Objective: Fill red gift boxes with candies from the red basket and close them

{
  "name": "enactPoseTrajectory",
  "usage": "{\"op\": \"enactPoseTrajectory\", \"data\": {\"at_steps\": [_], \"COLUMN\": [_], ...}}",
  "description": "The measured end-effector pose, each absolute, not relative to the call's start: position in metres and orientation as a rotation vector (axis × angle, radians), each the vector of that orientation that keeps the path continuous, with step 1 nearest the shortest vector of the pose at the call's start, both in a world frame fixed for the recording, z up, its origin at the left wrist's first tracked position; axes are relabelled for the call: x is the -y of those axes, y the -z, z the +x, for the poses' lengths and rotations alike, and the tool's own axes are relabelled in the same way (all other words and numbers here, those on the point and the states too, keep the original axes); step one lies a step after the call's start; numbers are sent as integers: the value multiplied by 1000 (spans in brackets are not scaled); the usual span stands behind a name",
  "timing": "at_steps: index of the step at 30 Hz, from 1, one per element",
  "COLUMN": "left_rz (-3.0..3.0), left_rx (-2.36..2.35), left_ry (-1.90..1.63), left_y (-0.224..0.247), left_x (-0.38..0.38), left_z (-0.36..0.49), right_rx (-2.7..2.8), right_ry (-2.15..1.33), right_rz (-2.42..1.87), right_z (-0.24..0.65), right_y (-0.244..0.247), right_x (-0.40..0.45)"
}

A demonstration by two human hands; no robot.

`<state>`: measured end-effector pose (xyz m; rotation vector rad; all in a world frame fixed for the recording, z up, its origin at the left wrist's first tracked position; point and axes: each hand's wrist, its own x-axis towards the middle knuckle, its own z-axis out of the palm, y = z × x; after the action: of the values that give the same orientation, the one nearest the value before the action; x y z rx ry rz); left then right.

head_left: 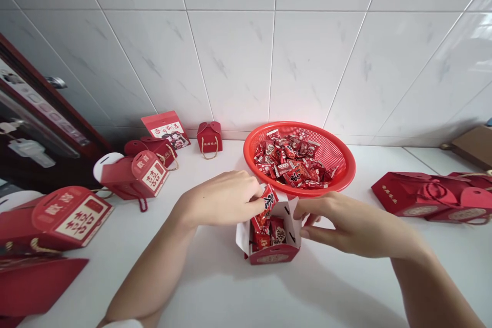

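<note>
In the middle of the white table stands a small red gift box [273, 257] with its white-lined flaps spread. Several wrapped candies [277, 230] lie inside it. My left hand [226, 197] pinches a red candy packet [268, 200] above the box opening; its fingertips are partly hidden. On the other side, my right hand [342, 223] grips the box's right flap between thumb and fingers. Just behind the box is a red plastic basket [348, 164] heaped with similar red packets.
Closed red boxes [134, 173] with cord handles line the left side, and a smaller red box [209, 139] stands by the tiled wall. More red boxes [430, 197] lie at the right. A brown carton [474, 146] sits at the far right. A dark door [34, 148] borders the left.
</note>
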<state>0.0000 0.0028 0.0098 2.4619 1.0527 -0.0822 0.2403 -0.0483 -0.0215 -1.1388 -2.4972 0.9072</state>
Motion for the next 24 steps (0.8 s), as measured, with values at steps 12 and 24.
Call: {"op": "enactPoseTrajectory", "data": {"at_steps": [12,24], "left_rz": [2638,2582], "left_rx": [-809,-788], "left_ry": [409,150], "left_y": [10,-4], "left_x": [6,-3], "left_z": [25,-4], "right_rx": [2576,2611], "right_ry": [-946,-938], "right_rz": [-1272,-1300], "right_z": [242,244], "right_y": [14,12], "right_x": [51,52]}}
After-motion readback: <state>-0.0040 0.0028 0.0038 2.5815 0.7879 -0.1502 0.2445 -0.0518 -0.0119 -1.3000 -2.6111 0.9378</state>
